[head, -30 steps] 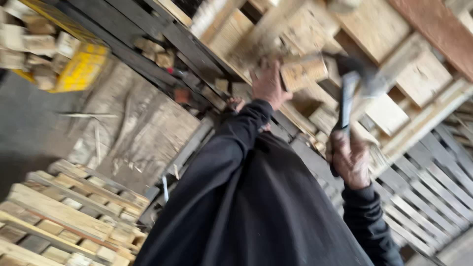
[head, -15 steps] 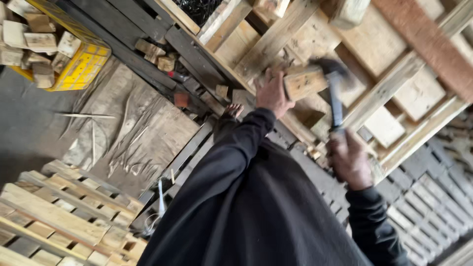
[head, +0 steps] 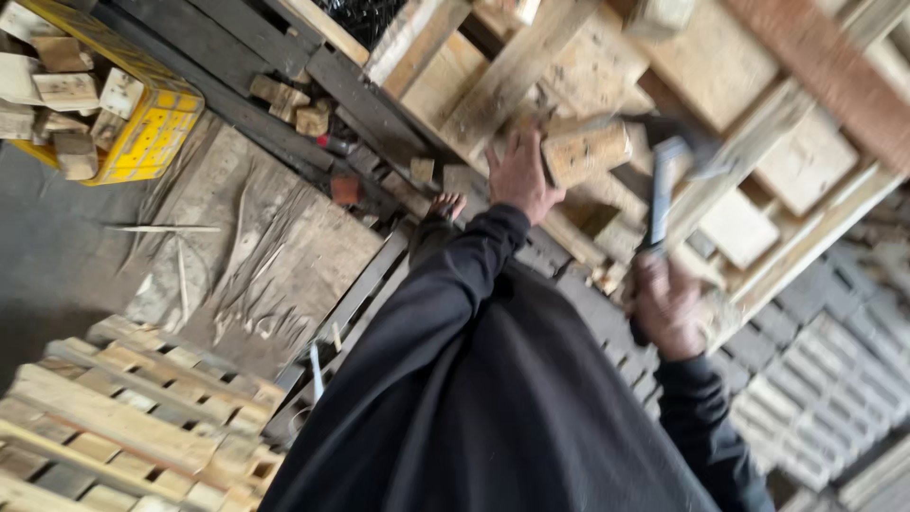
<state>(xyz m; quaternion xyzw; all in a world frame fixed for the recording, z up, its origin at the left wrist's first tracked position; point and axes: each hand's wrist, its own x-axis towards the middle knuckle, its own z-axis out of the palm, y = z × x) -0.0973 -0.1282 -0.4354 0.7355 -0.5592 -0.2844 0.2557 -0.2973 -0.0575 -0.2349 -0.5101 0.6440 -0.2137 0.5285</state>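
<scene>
My left hand (head: 518, 176) grips a short wooden block (head: 586, 152) and presses it against the boards of a wooden pallet (head: 569, 66) in front of me. To the right and lower down, my right hand (head: 669, 305) is shut on the handle of a hammer (head: 661, 185). The hammer's dark head sits close to the right end of the block, blurred by motion. Both arms are in black sleeves, and my dark jacket fills the lower middle of the view.
A yellow crate (head: 142, 123) full of wood blocks stands at the upper left. A stack of pale pallets (head: 123, 427) lies at the lower left, a worn splintered board (head: 275, 256) beside it, grey pallets (head: 834, 370) at the right. Loose blocks (head: 294, 109) rest on dark beams.
The hammer has swung down from a raised position, and its head is now close to the block. My left hand has stayed on the block. The view has shifted slightly.
</scene>
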